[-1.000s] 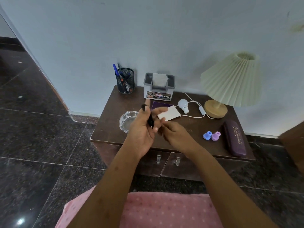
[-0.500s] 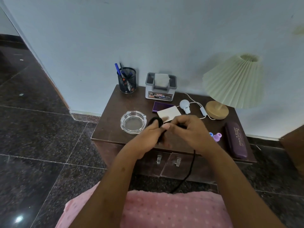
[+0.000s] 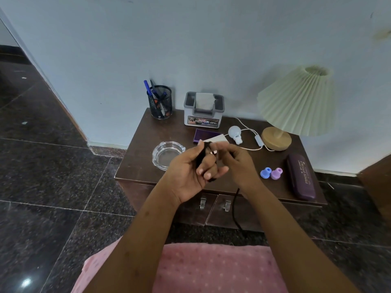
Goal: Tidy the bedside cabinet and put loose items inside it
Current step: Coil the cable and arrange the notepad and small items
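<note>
Both hands worked above the near edge of the cabinet point(image 3: 135, 166). Half a second before, they were pinched together over a small black loop; one second before, the left hand point(image 3: 190, 174) held the cord point(image 3: 234, 208) upright while the right reached in under it. Now the left hand was half closed with black turns of cord around its fingers point(image 3: 208, 173), and the right hand point(image 3: 239, 163) was closed on the cord's free run, which hung from it down past the cabinet front toward the floor. The coil seemed to have gained turns, so the winding looked well under way, though a good length still dangled.

Nothing on the top had moved. The ashtray point(image 3: 167, 154) sat left of the hands, the pen cup point(image 3: 159, 102) and tissue box point(image 3: 203, 111) at the far edge, the bulb point(image 3: 234, 133) and lamp point(image 3: 296, 102) to the right, and the two small plugs point(image 3: 270, 173) beside the glasses case point(image 3: 300, 176) near the right edge. A purple card point(image 3: 204, 135) and a white one lay just beyond the fingers.

Both doors, with their handles point(image 3: 203, 203), were shut, so the cabinet would still need opening. The loose tail could snag or let the coil spring apart if released early.
</note>
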Demonstrator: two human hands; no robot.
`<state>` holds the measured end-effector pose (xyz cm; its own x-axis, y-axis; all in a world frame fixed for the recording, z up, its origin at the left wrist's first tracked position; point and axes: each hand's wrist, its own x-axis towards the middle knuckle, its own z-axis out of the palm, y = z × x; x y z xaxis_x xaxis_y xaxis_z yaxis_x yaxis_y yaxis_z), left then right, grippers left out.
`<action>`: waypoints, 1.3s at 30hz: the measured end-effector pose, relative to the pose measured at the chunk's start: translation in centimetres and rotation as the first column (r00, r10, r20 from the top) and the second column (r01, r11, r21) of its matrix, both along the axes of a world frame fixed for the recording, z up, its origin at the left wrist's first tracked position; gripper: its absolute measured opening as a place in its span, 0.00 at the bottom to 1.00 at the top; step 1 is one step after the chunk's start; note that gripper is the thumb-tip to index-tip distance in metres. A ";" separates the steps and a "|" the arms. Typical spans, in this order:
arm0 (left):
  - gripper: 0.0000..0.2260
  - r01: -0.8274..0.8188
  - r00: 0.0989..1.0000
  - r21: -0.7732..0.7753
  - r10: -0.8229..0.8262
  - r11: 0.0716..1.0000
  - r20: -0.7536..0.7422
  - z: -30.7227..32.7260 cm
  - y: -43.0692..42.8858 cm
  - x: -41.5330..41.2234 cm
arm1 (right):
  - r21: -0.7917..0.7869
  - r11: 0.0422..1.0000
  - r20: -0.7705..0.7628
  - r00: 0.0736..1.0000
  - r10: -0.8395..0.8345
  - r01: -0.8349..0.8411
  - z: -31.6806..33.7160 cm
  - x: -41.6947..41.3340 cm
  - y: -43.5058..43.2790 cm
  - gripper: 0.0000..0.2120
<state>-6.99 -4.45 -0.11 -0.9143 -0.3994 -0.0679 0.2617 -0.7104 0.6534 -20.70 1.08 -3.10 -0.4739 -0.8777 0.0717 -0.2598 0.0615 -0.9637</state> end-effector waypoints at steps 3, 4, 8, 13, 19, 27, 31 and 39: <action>0.21 -0.188 0.981 0.021 0.189 0.982 -0.048 0.1 -0.4 0.0 | 0.185 0.976 -0.091 0.987 0.131 -0.112 -0.5 1.4 -0.1 0.16; 0.20 -0.281 0.960 -0.006 0.280 0.960 -0.026 0.0 -0.7 0.0 | 0.232 0.960 -0.138 0.971 0.194 -0.159 -0.5 2.0 -0.1 0.17; 0.19 -0.513 0.851 -0.159 0.524 0.843 0.037 -0.7 -1.5 0.3 | 0.341 0.883 -0.270 0.866 0.421 -0.324 -0.2 3.8 0.0 0.15; 0.22 -0.385 0.775 -0.550 0.583 0.741 0.243 -1.4 -1.6 0.1 | 0.359 0.847 -0.393 0.760 0.518 -0.392 0.8 3.5 0.3 0.10; 0.07 0.016 0.770 -0.550 0.341 0.835 0.540 -1.3 -0.8 0.0 | 0.173 0.944 -0.452 0.829 0.330 -0.281 2.8 0.7 1.6 0.04; 0.27 0.249 0.932 -0.129 -0.201 0.960 0.303 -0.1 0.2 -0.2 | -0.144 0.977 -0.346 0.933 0.098 -0.156 3.3 -0.7 1.6 0.01; 0.23 0.292 0.941 -0.037 -0.280 0.956 0.188 0.1 0.3 0.0 | -0.083 0.977 -0.107 0.976 0.187 -0.197 2.5 -0.9 1.1 0.05; 0.21 0.127 0.986 0.009 -0.128 0.992 0.106 0.4 -0.4 0.5 | 0.055 0.978 0.290 0.941 0.177 -0.201 2.4 1.0 1.1 0.13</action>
<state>-6.50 -4.88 0.32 -0.9452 -0.2796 -0.1685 0.0978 -0.7350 0.6709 -19.69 2.21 -0.75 -0.2891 -0.9501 -0.1170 0.0068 0.1202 -0.9927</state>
